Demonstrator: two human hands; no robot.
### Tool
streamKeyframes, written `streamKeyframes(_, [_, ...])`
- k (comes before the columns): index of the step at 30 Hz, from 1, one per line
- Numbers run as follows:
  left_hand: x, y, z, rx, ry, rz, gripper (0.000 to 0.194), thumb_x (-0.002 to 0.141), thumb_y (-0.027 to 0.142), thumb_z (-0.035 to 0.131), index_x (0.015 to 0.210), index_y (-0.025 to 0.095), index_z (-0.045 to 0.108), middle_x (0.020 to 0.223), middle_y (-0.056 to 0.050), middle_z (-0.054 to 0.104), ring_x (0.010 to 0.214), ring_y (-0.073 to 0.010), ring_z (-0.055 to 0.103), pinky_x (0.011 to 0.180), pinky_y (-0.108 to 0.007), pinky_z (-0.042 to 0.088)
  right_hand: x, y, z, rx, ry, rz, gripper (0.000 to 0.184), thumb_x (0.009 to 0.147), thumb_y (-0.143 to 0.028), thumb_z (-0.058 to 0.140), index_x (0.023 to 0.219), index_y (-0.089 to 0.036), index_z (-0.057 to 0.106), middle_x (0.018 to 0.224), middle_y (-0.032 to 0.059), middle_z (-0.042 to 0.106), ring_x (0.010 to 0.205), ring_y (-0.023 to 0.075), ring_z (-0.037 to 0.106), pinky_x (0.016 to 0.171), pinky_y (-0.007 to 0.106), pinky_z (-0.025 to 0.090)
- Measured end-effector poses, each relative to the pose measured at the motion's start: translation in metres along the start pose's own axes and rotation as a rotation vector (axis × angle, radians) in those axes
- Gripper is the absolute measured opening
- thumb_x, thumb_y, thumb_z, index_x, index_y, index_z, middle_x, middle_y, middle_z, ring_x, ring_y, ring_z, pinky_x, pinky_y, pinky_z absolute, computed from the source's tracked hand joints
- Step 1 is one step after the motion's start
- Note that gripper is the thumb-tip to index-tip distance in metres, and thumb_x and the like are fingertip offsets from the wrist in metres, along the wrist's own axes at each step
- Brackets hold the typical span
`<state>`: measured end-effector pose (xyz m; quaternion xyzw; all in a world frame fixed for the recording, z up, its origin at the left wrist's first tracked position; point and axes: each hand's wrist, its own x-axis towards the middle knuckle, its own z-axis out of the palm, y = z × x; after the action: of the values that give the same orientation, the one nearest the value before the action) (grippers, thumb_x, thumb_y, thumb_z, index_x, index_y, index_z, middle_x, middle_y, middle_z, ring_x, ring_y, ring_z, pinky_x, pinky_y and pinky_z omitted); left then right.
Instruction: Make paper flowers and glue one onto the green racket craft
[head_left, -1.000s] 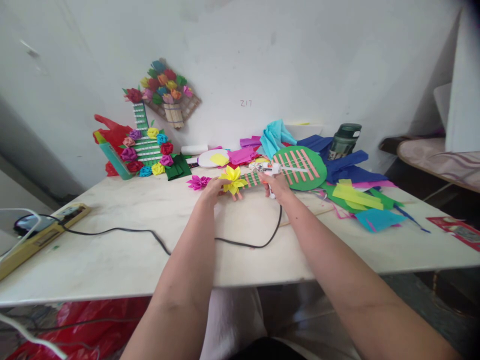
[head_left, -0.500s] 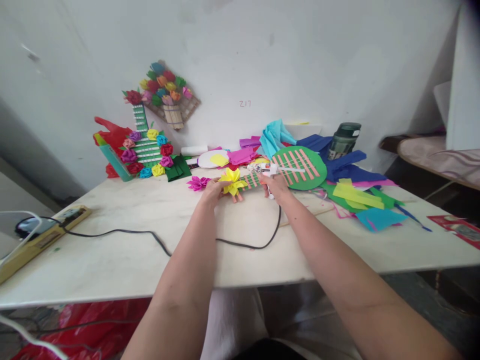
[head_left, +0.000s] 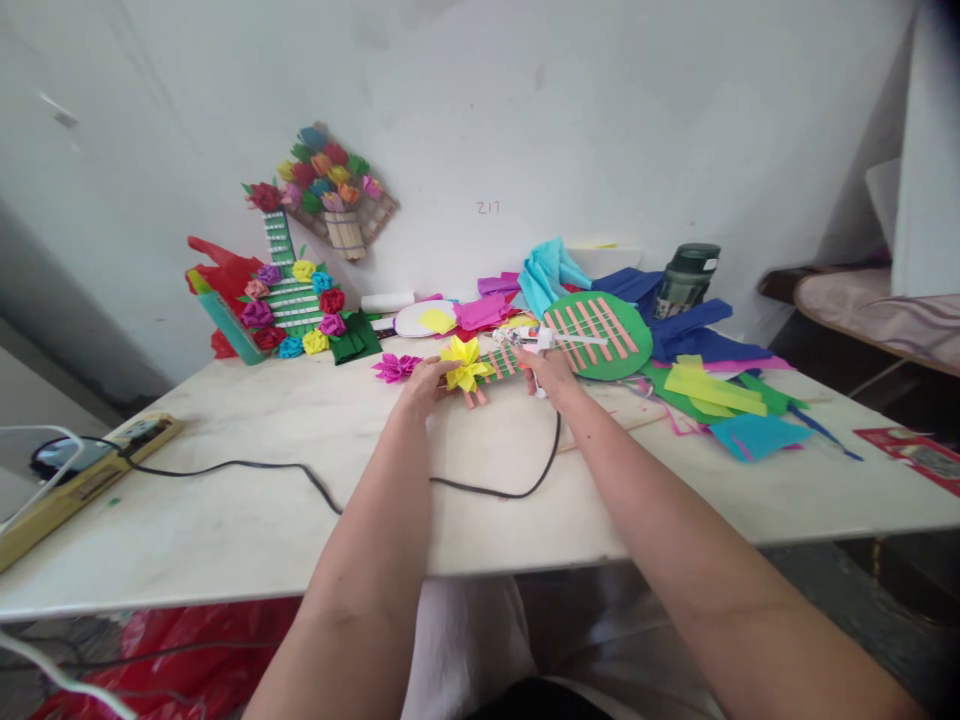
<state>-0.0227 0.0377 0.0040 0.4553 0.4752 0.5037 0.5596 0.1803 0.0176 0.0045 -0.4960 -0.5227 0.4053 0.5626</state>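
Observation:
My right hand (head_left: 553,374) is wrapped round the handle of a white glue gun (head_left: 541,338). The gun lies across a green paper craft (head_left: 639,335) shaped like a stringed instrument, with pink strips over its round body and neck. At the neck's left end my left hand (head_left: 429,385) is closed, thumb against a yellow paper flower (head_left: 466,365); its other fingers are partly hidden. Just beyond that hand lies a magenta paper flower (head_left: 396,367). From the gun a black cord (head_left: 495,492) loops over the table toward the left.
A power strip (head_left: 142,435) lies at the table's left. Behind stand a flower-trimmed green craft (head_left: 294,310) and a teal box (head_left: 229,325). Coloured paper sheets (head_left: 694,325) and a dark bottle (head_left: 686,280) are at the back right. A red card (head_left: 911,458) lies near the right edge.
The view has shifted very slightly. Both hands, the glue gun and the yellow flower hold almost the same places.

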Motion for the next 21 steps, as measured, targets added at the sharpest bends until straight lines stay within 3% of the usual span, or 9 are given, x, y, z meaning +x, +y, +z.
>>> streamKeyframes(5, [0.0029,-0.0032,-0.004,-0.015,-0.045,0.021,0.035,0.054,0.018,0.064,0.088,0.012,0.061,0.083,-0.009,0.068,0.075,-0.0216,0.065,0.065,-0.032,0.052,0.0013,0.0018,-0.0004,-0.013,0.01,0.009,0.033,0.065,-0.044,0.065,0.054,-0.016,0.05,0.038,-0.0058,0.044,0.026,0.0071,0.039,0.027,0.02,0.031])
streamKeyframes(21, [0.0077,-0.0072,0.0039,0.019,0.054,0.047,0.032,0.051,0.015,0.066,0.082,0.013,0.058,0.077,-0.006,0.067,0.068,-0.0182,0.064,0.061,-0.028,0.048,-0.0001,0.0013,0.0019,-0.03,0.006,-0.007,0.03,0.066,-0.042,0.063,0.058,-0.017,0.05,0.039,-0.006,0.044,0.028,0.0067,0.039,0.028,0.02,0.031])
